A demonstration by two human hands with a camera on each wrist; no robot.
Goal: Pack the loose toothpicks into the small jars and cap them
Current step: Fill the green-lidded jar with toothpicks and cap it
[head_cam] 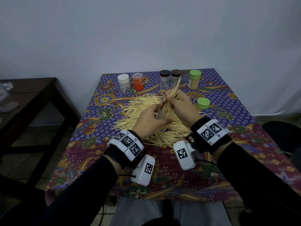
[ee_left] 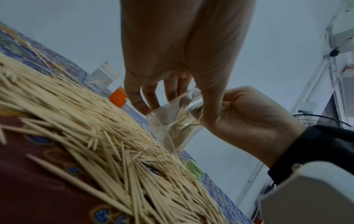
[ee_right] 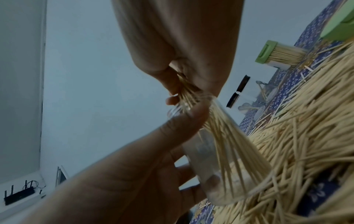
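While a clear jar (head_cam: 164,115) was gripped by the left hand (head_cam: 150,121) above the heap (head_cam: 130,111) at the desk's (head_cam: 162,180) middle, a bundle (head_cam: 172,92) was pinched by the right hand (head_cam: 180,106), fingers clamped round it, and fed into the mouth. Tilting the jar seemingly eased entry. Pale, thin sticks partly filled it; a green cap (head_cam: 203,103) lay toward the right edge.

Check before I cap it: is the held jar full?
Not full: clear jar shows empty space beside its toothpicks.
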